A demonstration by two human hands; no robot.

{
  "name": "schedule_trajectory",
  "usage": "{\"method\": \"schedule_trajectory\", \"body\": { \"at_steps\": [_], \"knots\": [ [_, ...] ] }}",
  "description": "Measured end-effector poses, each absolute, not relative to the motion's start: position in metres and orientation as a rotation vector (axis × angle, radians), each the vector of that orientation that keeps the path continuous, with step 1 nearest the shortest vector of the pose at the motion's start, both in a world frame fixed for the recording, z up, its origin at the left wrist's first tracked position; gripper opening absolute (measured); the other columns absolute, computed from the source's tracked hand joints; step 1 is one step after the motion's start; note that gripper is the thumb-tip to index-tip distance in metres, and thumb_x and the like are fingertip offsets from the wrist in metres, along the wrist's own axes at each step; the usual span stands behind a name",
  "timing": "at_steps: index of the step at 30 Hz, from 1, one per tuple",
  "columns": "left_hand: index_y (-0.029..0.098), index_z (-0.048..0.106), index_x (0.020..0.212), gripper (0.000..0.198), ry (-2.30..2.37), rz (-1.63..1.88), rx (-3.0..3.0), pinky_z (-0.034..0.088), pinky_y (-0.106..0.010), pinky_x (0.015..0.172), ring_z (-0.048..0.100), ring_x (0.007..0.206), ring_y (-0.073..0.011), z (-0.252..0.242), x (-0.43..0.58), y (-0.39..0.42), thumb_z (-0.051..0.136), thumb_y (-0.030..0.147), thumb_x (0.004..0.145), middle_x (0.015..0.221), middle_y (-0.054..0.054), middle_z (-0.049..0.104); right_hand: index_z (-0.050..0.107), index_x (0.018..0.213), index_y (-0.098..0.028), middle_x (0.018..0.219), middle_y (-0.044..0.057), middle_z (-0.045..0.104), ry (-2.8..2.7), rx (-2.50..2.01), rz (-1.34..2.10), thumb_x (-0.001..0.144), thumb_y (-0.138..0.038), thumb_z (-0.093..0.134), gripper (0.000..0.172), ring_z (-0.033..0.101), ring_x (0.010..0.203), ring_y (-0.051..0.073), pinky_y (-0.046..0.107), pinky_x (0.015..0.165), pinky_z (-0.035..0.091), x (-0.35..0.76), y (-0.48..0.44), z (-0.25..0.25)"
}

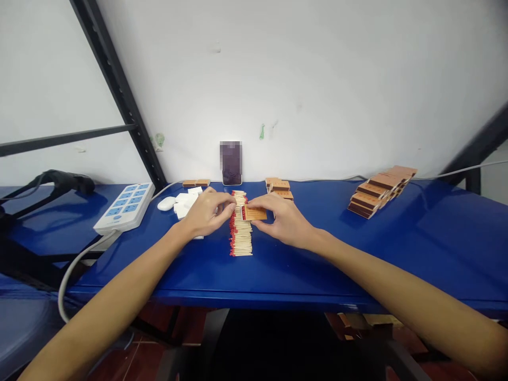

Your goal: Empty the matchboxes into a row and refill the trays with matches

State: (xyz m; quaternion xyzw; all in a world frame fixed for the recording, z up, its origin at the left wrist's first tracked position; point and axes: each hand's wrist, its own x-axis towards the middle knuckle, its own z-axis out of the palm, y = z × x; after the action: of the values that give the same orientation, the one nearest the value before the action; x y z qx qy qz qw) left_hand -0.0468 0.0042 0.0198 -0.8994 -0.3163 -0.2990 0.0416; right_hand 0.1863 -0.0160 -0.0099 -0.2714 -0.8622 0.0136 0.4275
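Observation:
My right hand (283, 219) grips a matchbox (256, 213) between thumb and fingers. Red match heads show at the box's left end. Just left of it, my left hand (210, 211) has its thumb and index fingertip pinched together; whatever may be between them is too small to make out. Beneath both hands runs a long row of loose matches (241, 244) on the blue table, red heads mostly to the left. White card pieces (184, 203) lie behind and partly under my left hand.
Stacked matchboxes (375, 196) lean at the right, with more matchboxes (281, 186) behind my right hand. A phone (232, 164) stands against the wall. A power strip (127, 206), its cable and a white rounded object (166, 203) lie left. Black shelf posts (119, 90) rise beside the table.

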Motion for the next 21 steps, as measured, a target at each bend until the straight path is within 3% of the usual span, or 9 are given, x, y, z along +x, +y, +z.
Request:
{"method": "schedule_trajectory", "body": {
  "at_steps": [5,10,13,17,21],
  "knots": [
    [0.016,0.068,0.087,0.041,-1.014,-0.887,-2.897,0.039,-0.029,0.067,0.056,0.066,-0.0148,0.018,-0.044,-0.005,0.038,0.038,0.101,0.076,-0.002,0.067,0.062,0.124,-0.02,0.114,0.012,0.065,-2.143,-0.603,-0.22,0.089,-0.013,0.057,0.036,0.06,0.105,0.025,0.044,0.088,0.055,0.183,-0.027,-0.01],
    [0.017,0.066,0.093,0.034,-0.919,-0.983,-3.031,0.044,-0.028,0.072,0.058,0.075,-0.0163,0.024,-0.038,-0.013,0.044,0.041,0.099,0.084,-0.003,0.068,0.049,0.141,-0.028,0.111,0.01,0.059,-2.185,-0.587,-0.308,0.096,-0.009,0.045,0.049,0.059,0.102,0.022,0.036,0.081,0.058,0.177,-0.036,-0.009],
    [0.017,0.067,0.092,0.034,-0.921,-1.023,-3.145,0.046,-0.029,0.074,0.06,0.079,-0.0171,0.026,-0.039,-0.016,0.045,0.042,0.098,0.087,-0.004,0.069,0.043,0.145,-0.026,0.112,0.01,0.057,-2.228,-0.549,-0.33,0.098,-0.011,0.043,0.049,0.059,0.102,0.021,0.034,0.079,0.059,0.176,-0.038,-0.011],
    [0.017,0.068,0.089,0.027,-0.937,-0.955,-3.214,0.046,-0.028,0.073,0.06,0.078,-0.0157,0.032,-0.04,-0.018,0.051,0.037,0.095,0.086,-0.002,0.07,0.048,0.14,-0.023,0.109,0.011,0.057,-2.258,-0.553,-0.331,0.098,-0.009,0.041,0.045,0.057,0.097,0.021,0.035,0.078,0.058,0.176,-0.035,-0.015],
    [0.018,0.068,0.096,0.019,-0.908,-0.795,-3.239,0.049,-0.03,0.077,0.062,0.083,-0.0172,0.038,-0.043,-0.019,0.057,0.032,0.089,0.093,-0.004,0.071,0.059,0.124,-0.02,0.102,0.012,0.058,-2.297,-0.597,-0.291,0.096,-0.012,0.045,0.032,0.057,0.091,0.023,0.04,0.078,0.055,0.175,-0.035,-0.015]
  ]
}}
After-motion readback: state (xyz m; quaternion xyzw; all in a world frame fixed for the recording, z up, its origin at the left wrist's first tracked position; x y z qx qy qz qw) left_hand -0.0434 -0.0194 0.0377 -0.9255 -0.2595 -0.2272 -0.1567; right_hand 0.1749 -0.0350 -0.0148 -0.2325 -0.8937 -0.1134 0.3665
